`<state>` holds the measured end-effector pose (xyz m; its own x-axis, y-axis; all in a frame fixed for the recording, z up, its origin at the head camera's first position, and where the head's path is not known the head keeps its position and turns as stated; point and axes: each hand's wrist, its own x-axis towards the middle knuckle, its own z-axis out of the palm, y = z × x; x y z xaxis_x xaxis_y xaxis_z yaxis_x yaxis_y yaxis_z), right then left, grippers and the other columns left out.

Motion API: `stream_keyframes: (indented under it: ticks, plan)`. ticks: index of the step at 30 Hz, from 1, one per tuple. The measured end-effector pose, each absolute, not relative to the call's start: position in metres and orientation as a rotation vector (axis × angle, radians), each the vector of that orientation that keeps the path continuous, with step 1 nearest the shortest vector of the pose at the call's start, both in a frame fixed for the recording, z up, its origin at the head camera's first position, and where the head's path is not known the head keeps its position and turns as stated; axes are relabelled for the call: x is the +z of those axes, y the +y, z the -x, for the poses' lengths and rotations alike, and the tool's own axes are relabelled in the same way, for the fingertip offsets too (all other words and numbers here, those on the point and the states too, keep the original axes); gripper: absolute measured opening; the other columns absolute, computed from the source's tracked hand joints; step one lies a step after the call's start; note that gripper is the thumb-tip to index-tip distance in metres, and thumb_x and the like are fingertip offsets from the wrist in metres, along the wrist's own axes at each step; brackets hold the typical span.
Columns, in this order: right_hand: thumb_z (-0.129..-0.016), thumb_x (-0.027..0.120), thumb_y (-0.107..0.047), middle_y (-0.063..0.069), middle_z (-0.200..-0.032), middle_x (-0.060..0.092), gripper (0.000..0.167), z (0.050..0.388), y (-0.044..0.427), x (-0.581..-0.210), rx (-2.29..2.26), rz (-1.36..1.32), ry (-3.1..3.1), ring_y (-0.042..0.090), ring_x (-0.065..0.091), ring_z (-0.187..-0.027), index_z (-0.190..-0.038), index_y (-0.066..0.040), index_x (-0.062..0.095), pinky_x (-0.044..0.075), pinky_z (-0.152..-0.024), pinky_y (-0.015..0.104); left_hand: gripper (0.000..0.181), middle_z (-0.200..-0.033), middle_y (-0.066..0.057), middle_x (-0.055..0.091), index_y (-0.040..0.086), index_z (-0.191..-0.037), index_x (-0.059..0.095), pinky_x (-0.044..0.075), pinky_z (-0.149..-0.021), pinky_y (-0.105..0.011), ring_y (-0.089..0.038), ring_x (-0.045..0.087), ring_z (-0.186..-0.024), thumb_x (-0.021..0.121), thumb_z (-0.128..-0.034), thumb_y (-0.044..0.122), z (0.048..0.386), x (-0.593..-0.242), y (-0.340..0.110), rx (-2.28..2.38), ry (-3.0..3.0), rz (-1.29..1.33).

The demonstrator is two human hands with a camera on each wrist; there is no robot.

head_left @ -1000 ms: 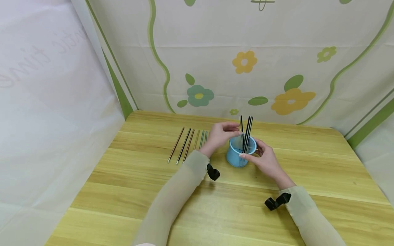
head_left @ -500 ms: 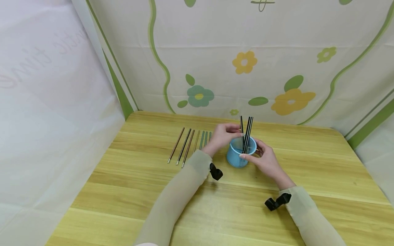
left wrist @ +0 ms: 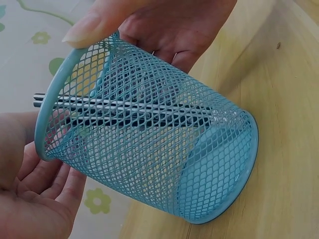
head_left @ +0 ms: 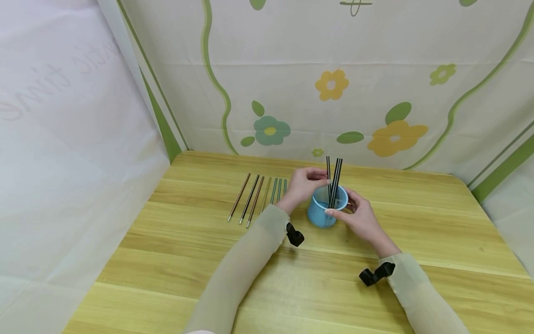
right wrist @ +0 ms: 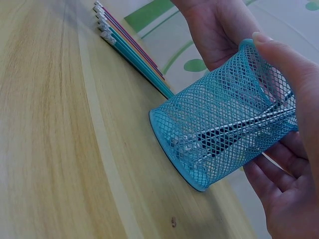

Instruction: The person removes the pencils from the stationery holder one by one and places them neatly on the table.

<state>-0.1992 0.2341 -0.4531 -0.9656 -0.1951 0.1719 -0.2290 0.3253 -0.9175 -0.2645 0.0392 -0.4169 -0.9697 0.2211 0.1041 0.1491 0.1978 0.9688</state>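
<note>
A light blue mesh pen holder (head_left: 321, 216) stands upright on the table. Several black-and-white striped pencils (head_left: 335, 185) lean inside it, their tops above the rim. My right hand (head_left: 362, 217) grips the holder from the right, thumb on the near rim and fingers round the far side. At the left rim, my left hand (head_left: 303, 184) pinches the leftmost striped pencil (head_left: 328, 168) between thumb and fingers; the exact contact is partly hidden. Through the mesh (left wrist: 149, 149) in the left wrist view, the striped pencils' lower ends show inside the holder.
Left of the holder several pencils lie in a row on the wooden table (head_left: 167, 260), among them a brown pencil (head_left: 239, 197), a black pencil (head_left: 249, 199) and a teal pencil (head_left: 273, 190). White eraser tips (right wrist: 104, 32) show in the right wrist view. A flowered cloth (head_left: 292, 83) hangs behind.
My left hand has shifted slightly right, and the leftmost striped pencil now stands a little more upright. My right hand and the holder stay put.
</note>
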Motion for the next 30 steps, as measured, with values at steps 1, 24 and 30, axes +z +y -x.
stream_keyframes:
  ticks: [1,24,30]
  plan:
    - [-0.090,0.082,-0.018,0.016,-0.141,0.055,0.075,0.199,0.234,-0.453,1.759,-0.406,-2.534,0.030,0.054,-0.127,-0.152,-0.002,0.043,0.046,-0.099,0.019,0.022,-0.095,0.013,0.073,0.014,-0.111,0.077,0.055,-0.080,-0.022,-0.005,0.066,-0.089,0.082,-0.0902,0.018,0.264,-0.417,0.040,1.924,2.388,-0.363]
    - [-0.088,0.084,-0.016,0.017,-0.139,0.057,0.074,0.200,0.234,-0.453,1.751,-0.420,-2.519,0.032,0.056,-0.124,-0.150,-0.001,0.045,0.047,-0.098,0.018,0.022,-0.096,0.012,0.072,0.016,-0.111,0.078,0.056,-0.080,-0.023,-0.006,0.067,-0.090,0.082,-0.0897,0.020,0.263,-0.408,0.036,2.063,2.359,-0.342]
    - [-0.088,0.083,-0.016,0.017,-0.140,0.056,0.075,0.199,0.234,-0.452,1.745,-0.419,-2.523,0.033,0.055,-0.126,-0.151,-0.001,0.044,0.046,-0.098,0.017,0.023,-0.095,0.011,0.072,0.016,-0.113,0.077,0.056,-0.081,-0.023,-0.006,0.068,-0.090,0.082,-0.0901,0.019,0.264,-0.404,0.033,2.087,2.379,-0.318]
